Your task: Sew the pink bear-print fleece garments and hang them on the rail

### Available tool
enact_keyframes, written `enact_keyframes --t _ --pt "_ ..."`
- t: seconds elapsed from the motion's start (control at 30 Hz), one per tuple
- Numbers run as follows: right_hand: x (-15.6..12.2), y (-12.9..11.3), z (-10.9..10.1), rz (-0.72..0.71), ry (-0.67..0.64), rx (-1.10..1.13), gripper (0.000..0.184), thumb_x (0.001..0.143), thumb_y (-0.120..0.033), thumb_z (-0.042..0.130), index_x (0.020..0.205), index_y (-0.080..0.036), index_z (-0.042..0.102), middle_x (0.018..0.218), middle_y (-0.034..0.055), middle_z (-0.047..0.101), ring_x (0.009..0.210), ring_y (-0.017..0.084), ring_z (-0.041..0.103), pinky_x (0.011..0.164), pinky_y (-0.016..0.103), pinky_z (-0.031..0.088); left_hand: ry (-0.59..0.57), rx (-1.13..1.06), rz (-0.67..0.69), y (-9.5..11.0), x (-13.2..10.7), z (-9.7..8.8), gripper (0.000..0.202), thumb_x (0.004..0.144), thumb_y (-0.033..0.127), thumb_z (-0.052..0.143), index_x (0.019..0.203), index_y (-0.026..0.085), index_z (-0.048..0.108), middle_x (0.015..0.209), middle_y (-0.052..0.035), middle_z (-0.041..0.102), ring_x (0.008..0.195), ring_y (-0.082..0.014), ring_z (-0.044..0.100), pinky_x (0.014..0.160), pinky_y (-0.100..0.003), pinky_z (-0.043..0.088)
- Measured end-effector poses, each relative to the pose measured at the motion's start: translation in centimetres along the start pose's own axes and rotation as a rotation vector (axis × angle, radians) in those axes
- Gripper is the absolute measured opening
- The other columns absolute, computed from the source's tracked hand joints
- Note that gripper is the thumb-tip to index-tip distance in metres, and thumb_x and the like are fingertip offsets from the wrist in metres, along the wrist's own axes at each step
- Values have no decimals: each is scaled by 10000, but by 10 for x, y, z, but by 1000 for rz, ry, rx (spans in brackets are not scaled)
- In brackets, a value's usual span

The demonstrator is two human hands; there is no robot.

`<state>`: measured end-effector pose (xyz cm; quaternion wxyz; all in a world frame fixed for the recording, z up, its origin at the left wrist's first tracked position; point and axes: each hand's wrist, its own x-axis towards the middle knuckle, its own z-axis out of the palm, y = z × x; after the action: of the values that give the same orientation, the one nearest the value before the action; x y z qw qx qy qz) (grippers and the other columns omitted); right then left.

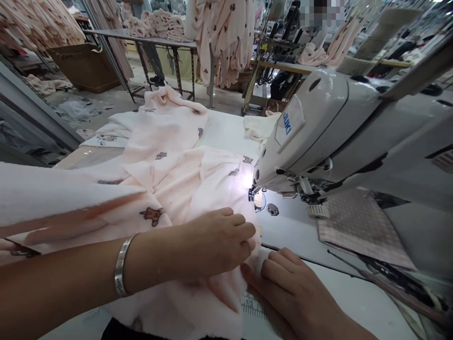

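A pale pink fleece garment [180,184] with small brown animal prints spreads over the sewing table, its right edge running under the presser foot [252,192] of a white sewing machine [318,113]. My left hand [219,241], with a silver bangle on the wrist, lies across the fabric with curled fingers closed on its edge, just in front of the needle area. Lower right, my right hand [290,283] pinches the same edge, close to the left fingertips. The machine's lamp lights the cloth at the foot. Part of the garment under my hands is hidden.
Right of the needle lies a pink dotted cloth [364,226], with scissors [382,274] near it. A printed ruler scale [253,304] shows at the table's front. White fabric [260,127] lies behind the machine head. Farther back are a cardboard box [85,66] and hanging garments [226,42].
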<state>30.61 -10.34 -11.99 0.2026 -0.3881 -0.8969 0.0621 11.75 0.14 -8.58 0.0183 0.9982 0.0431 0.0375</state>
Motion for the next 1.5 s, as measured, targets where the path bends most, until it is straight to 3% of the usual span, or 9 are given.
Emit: enact_keyframes --t 0.1,0.27,0.53,0.73,0.87,0.97,1.17,1.33,1.5 --pt "2 0 -2 13 37 13 104 861 -73 478 910 -134 547 678 5 500 614 129 370 567 302 244 12 -5 -20 -1 1 -4 148 852 139 501 981 115 568 868 -52 522 753 -170 434 665 -308 348" --pt "5 1 -4 13 53 27 92 853 -78 490 905 -140 535 674 6 492 621 135 376 567 300 262 -11 -20 -54 -1 3 1 188 807 278 604 902 120 569 846 -59 532 740 -186 455 673 -323 364" --pt "6 -2 -5 30 4 63 142 879 -108 468 974 -124 574 720 28 547 655 147 436 583 308 308 164 -86 -9 3 7 15 66 853 186 557 864 135 597 939 -75 571 863 -193 488 791 -325 397" --pt "0 4 -5 32 -22 86 123 887 -141 477 948 -153 583 705 17 529 648 149 438 595 308 300 137 -174 30 0 3 24 346 869 417 542 996 99 590 934 -67 573 848 -196 485 817 -333 425" --pt "-4 20 -12 188 50 -7 186 893 -133 468 1049 -169 562 721 9 502 665 150 430 615 298 302 138 -173 61 -2 1 28 504 811 557 558 1029 103 578 976 -81 566 896 -217 487 853 -356 419" --pt "-3 29 -13 249 0 -100 215 917 -175 459 1108 -175 556 739 10 509 670 148 432 623 295 303 122 -161 57 -1 1 27 539 791 576 568 1033 96 571 1002 -97 561 919 -225 487 876 -362 416" --pt "2 28 -9 39 -4 -182 222 889 -78 397 922 -142 606 687 20 517 630 156 400 605 312 265 152 -191 -20 1 -3 25 375 871 460 508 1028 127 576 1032 -84 562 963 -226 493 1011 -418 335" --pt "8 36 -7 -16 -13 -245 243 878 -54 395 965 -132 608 661 13 505 616 156 401 608 310 271 86 -246 63 -22 -3 23 166 876 273 532 953 148 609 1081 -82 579 986 -198 503 982 -348 371" --pt "17 61 0 59 7 -337 224 912 -208 442 1053 -184 614 681 15 534 626 150 444 623 287 341 30 -302 59 -60 4 11 162 894 199 513 1003 146 621 1125 -62 582 1001 -159 504 949 -277 381"
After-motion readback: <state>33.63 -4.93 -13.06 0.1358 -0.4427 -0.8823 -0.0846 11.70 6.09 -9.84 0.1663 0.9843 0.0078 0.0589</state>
